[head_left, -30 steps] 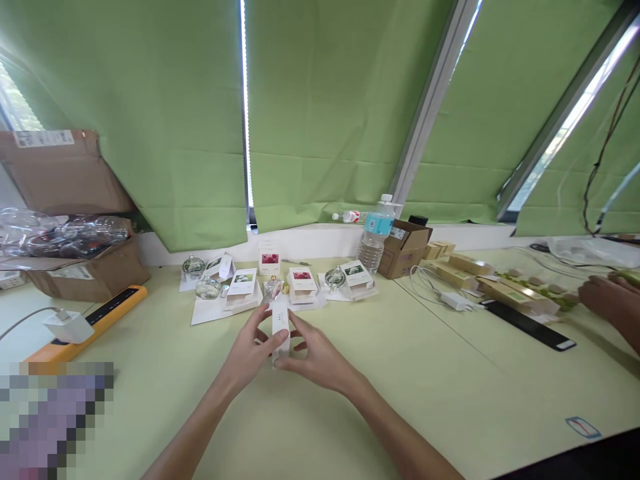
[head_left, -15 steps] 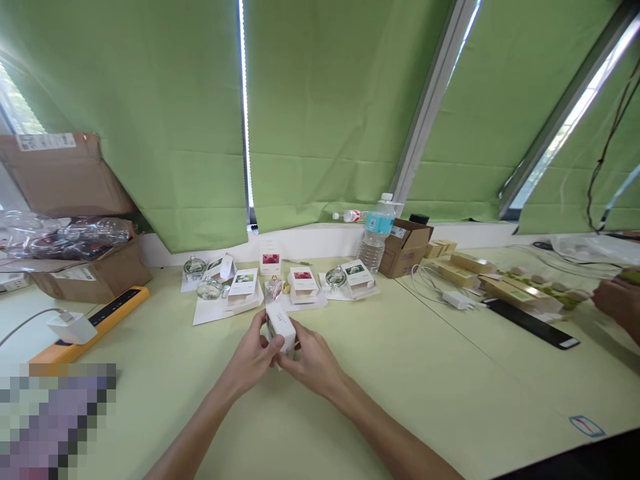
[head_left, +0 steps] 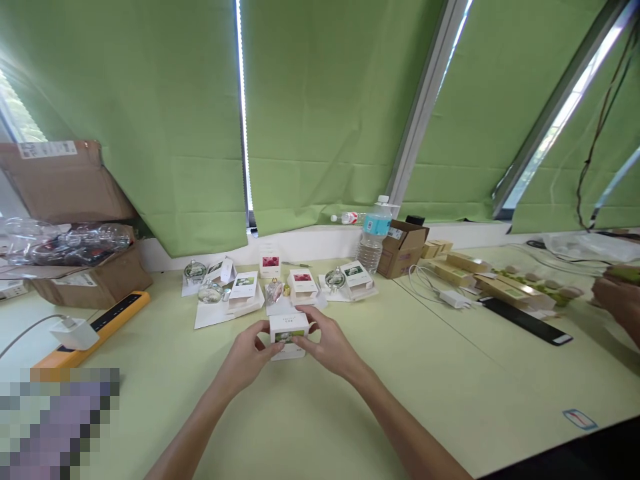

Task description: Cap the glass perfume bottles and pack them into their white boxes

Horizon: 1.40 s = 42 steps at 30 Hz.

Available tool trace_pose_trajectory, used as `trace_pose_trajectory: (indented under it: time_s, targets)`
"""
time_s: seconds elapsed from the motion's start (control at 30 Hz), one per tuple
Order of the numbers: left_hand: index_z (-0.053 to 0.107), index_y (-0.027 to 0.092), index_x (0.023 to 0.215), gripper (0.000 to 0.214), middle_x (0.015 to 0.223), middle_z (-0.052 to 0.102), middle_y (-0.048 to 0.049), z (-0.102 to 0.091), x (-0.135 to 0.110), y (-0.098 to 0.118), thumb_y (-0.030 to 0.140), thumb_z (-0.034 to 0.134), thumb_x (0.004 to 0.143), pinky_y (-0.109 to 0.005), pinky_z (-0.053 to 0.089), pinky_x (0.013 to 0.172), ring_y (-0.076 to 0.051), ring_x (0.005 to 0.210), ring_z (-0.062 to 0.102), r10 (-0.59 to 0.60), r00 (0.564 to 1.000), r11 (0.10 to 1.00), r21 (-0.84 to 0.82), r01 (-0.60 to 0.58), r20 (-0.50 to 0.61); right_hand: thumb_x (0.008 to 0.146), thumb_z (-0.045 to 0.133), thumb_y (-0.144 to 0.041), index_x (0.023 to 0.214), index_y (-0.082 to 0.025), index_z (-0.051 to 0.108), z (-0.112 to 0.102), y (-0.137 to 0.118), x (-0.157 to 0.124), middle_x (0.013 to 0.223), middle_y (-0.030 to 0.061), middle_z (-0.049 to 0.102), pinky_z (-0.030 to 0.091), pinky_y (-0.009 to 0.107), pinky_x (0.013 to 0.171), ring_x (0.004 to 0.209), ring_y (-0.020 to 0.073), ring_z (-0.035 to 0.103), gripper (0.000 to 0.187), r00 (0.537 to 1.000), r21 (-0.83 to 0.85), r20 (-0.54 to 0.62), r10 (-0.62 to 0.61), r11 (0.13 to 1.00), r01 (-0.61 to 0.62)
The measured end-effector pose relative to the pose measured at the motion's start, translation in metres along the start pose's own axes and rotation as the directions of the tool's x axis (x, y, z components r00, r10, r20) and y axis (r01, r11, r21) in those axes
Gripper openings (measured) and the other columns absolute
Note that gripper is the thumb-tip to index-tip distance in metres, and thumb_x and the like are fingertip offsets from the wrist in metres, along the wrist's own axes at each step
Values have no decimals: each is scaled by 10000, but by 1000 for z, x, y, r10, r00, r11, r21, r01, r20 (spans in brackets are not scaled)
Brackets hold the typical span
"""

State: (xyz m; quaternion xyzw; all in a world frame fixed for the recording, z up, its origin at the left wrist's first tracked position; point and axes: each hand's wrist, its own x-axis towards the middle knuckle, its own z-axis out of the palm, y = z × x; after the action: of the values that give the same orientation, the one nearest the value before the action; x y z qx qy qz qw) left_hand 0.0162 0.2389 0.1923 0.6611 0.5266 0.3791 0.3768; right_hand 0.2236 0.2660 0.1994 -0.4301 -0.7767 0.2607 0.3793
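Between my hands is a small white box [head_left: 289, 325] with a green-and-white picture on its near face. My left hand [head_left: 249, 352] grips its left side, and my right hand [head_left: 329, 343] grips its right side, thumbs on the front. Just beyond it lie a glass bottle with a gold part [head_left: 274, 291] and a white box with a red picture [head_left: 303, 283]. Left of these are a round clear glass bottle [head_left: 210, 292] and a box with a green picture [head_left: 244, 287]. Another round bottle [head_left: 335, 278] rests beside an opened box [head_left: 358, 275] to the right.
An orange power strip [head_left: 123, 310] and a cardboard box [head_left: 95, 283] of clear plastic lie left. A water bottle [head_left: 374, 240] and small brown carton [head_left: 403, 248] stand behind. Rightward are a charger [head_left: 454, 299], a black phone-like slab [head_left: 525, 320], yellowish boxes [head_left: 505, 290] and another person's hand [head_left: 617, 300].
The white box has been turned in my hands, so its picture face now points toward me. My right hand has shifted right and both hands now hold opposite sides. The view has moved slightly.
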Motion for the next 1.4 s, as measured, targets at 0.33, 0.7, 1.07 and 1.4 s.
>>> trace_pose_trajectory:
  time_s: [0.33, 0.7, 1.07, 1.4]
  targets:
    - [616, 196, 1065, 402, 778, 669, -19, 1, 0, 0, 483, 593, 785, -274, 419, 559, -164, 608, 571, -35, 999, 999, 11, 35, 13, 814, 640, -307, 1207, -225, 554, -3, -3, 0, 838, 13, 638, 486, 284, 629, 661, 153, 569, 411, 998, 34, 64, -19, 999, 17]
    - [589, 179, 1127, 458, 1009, 658, -70, 3, -1, -2, 498, 552, 800, -274, 416, 562, -138, 599, 553, -69, 995, 998, 8, 69, 75, 820, 644, -434, 1164, -201, 582, -24, -6, 4, 887, 31, 654, 479, 269, 605, 687, 151, 569, 420, 1000, 137, -11, -7, 990, 8]
    - [627, 176, 1038, 419, 990, 668, -76, 4, 3, -8, 507, 524, 802, -273, 403, 567, -153, 638, 568, -93, 992, 995, 48, 89, 81, 868, 545, -457, 1232, -158, 541, -63, -31, 82, 788, 49, 647, 497, 295, 617, 635, 171, 577, 471, 913, -127, -377, -158, 985, 118]
    - [646, 192, 995, 342, 995, 681, -83, 6, 2, -9, 455, 518, 816, -279, 393, 589, -165, 639, 567, -36, 994, 991, 132, 23, 99, 841, 602, -276, 1192, -143, 603, -29, -4, 187, 852, 69, 685, 464, 268, 655, 684, 161, 597, 375, 972, -186, -188, -142, 977, 106]
